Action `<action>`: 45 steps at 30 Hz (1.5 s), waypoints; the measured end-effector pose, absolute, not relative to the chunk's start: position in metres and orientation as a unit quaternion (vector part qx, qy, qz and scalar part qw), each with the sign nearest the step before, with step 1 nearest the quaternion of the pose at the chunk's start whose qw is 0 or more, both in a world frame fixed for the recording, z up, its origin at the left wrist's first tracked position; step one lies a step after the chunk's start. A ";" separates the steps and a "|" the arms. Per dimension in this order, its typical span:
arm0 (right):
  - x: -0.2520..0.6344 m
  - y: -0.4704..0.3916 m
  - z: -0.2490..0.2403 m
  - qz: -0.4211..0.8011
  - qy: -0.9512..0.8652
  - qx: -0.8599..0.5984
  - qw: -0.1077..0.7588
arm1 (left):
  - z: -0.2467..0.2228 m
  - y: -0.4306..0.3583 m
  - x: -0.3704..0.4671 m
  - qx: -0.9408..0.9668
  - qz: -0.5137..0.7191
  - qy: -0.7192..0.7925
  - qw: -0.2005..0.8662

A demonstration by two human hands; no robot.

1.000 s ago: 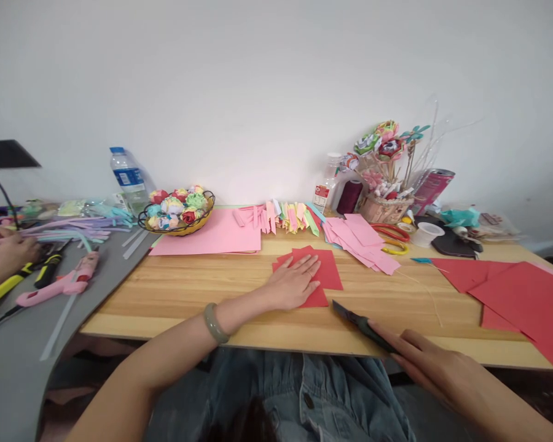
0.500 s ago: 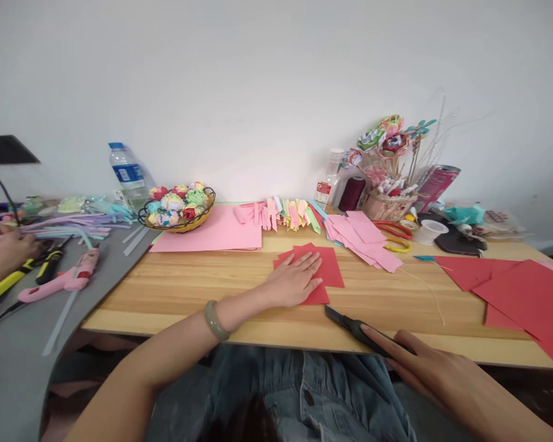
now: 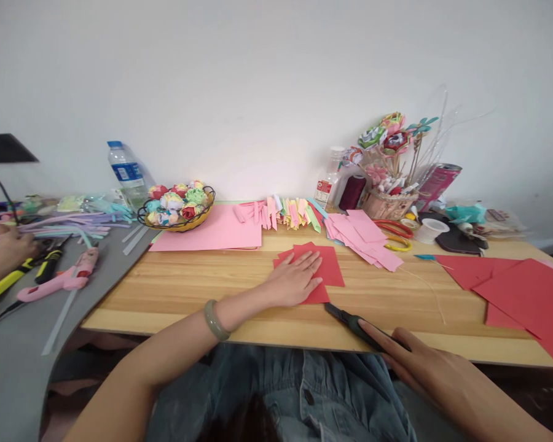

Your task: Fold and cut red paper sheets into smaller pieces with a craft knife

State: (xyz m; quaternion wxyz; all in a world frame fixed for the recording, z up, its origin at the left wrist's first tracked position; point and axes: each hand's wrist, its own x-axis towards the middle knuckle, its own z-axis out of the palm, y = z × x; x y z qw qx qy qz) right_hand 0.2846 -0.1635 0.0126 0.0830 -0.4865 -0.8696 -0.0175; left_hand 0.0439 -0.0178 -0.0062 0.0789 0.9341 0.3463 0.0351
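My left hand (image 3: 295, 280) lies flat with fingers spread on several small red paper pieces (image 3: 332, 267) near the middle of the wooden table. A black utility knife (image 3: 352, 322) is gripped in my right hand (image 3: 408, 356), to the right of and below the red pieces. The knife's tip rests by the lower right corner of the nearest red piece. Pink paper slips (image 3: 362, 238) lie behind and to the right of my left hand. Larger red sheets (image 3: 529, 288) overlap at the right end of the table.
Along the wall stand a basket of paper flowers (image 3: 198, 222), folded strips (image 3: 295, 212), a purple thread spool (image 3: 351, 193) and a flower pot (image 3: 389, 204). Red-handled scissors (image 3: 394, 229) lie right. At far left, another person's hands (image 3: 9, 252) work near a pink glue gun (image 3: 59, 285).
My right hand and the knife have shifted very slightly up and to the left, the tip now closer to the red paper's corner. My left hand stays in place.
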 end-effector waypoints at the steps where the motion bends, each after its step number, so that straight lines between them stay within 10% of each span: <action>1: 0.282 -0.164 0.013 -0.018 -0.870 -0.487 0.081 | -0.006 -0.018 0.044 0.935 0.034 0.346 0.077; 45: 0.249 -0.157 0.007 -0.215 -0.833 -0.510 0.013 | -0.007 -0.022 0.046 0.923 0.040 0.372 0.087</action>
